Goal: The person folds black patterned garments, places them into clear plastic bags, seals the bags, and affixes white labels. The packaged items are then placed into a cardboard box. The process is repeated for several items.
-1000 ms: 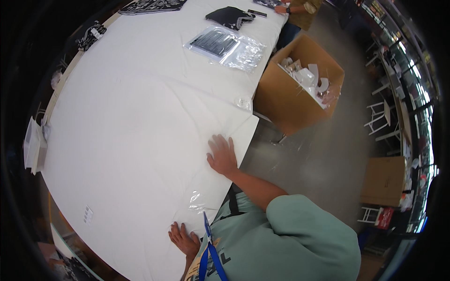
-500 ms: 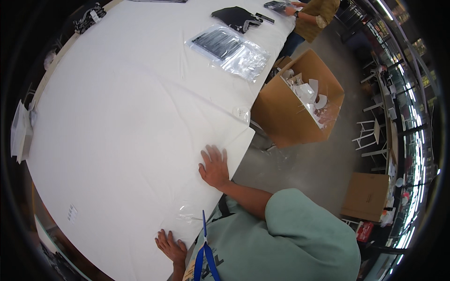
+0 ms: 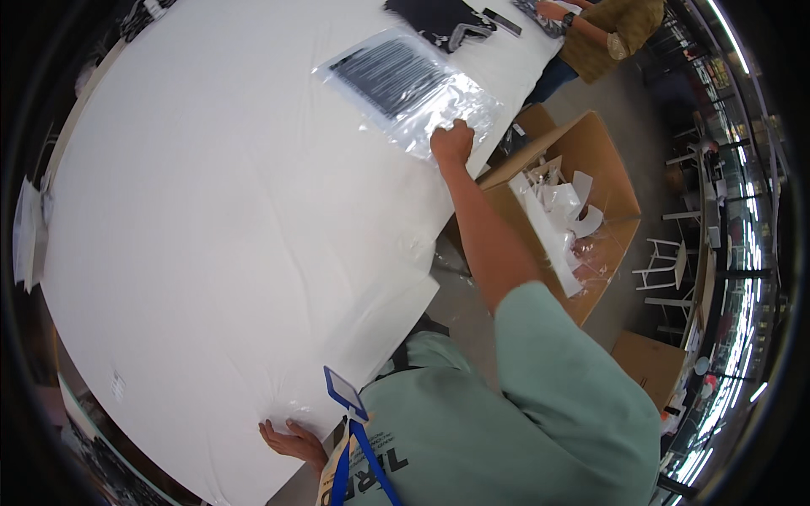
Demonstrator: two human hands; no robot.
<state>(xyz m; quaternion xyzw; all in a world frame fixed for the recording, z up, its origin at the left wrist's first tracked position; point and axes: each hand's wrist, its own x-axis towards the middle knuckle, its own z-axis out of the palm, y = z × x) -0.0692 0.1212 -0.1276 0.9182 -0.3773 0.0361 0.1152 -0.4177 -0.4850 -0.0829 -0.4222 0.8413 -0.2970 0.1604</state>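
Observation:
My right hand point(image 3: 452, 143) reaches far across the white-covered table, its fingers closed at the near edge of a clear plastic bag point(image 3: 460, 97). The bag lies flat and shiny, with a dark block of print point(image 3: 384, 72) under clear film at its far left part. Close to my body, my left hand point(image 3: 294, 440) rests on the white cover at the table's near edge, fingers apart and holding nothing. Just beyond the bag lies a folded black garment point(image 3: 434, 18) with a grey patterned trim.
A cardboard box point(image 3: 620, 164) holding white paper and plastic scraps stands on the floor right of the table point(image 3: 211, 211). At the far right end a co-worker's hands point(image 3: 553, 12) handle a dark packed item. A small dark strip point(image 3: 503, 22) lies by the garment. A blue lanyard hangs before me.
My right hand has left the table's near part, moved far forward and closed at the plastic bag. My left hand stays on the table. The view has shifted a little.

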